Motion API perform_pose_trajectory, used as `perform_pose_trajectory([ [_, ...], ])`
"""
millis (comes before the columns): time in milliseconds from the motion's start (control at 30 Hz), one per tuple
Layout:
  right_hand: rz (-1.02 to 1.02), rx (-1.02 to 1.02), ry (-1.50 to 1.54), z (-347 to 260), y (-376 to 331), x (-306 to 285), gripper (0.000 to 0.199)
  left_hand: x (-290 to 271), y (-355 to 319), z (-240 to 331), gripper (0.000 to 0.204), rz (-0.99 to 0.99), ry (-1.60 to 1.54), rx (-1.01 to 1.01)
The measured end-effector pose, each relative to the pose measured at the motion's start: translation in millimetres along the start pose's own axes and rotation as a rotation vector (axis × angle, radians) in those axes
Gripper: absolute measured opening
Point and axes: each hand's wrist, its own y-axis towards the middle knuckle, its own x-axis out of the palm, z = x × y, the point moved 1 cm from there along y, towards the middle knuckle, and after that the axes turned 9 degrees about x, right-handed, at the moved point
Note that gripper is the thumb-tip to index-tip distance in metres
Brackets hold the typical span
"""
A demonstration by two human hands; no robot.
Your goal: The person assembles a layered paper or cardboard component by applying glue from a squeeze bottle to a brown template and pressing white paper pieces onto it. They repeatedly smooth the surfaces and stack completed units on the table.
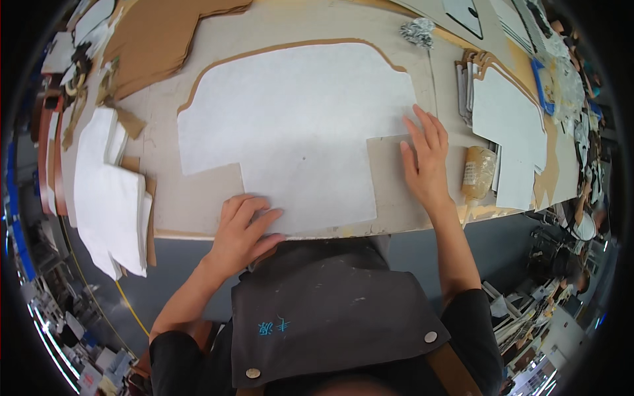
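A large white cut panel [297,119] lies flat on the table in front of me, with a narrow brown border [290,46] showing along its curved far edge. My left hand [246,228] rests at the panel's near left corner, fingers bent and apart, holding nothing. At the panel's right side, my right hand [426,153] is open with its fingers stretched, and the fingertips touch or nearly touch the edge. To the right of that hand lies a plastic squeeze bottle [479,168] with tan contents, its nozzle pointing toward me.
Stacked white pieces [109,198] overhang the table's near left edge. Brown cut sheets [152,39] are piled at the far left. On the right sit more white panels [505,112] with brown edges. A crumpled silvery ball [417,32] lies at the back.
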Motion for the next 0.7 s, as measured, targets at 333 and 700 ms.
perform_pose_trajectory([
  [333,-0.240,-0.131,0.201,-55.8,-38.1,-1.8,0.042,11.0,-5.9,-4.7,0.025,0.083,-0.056,-0.031],
  [700,-0.264,-0.205,0.257,-56.3,-17.9,-1.5,0.046,-38.7,44.6,-33.6,0.014,0.230,-0.186,-0.119],
])
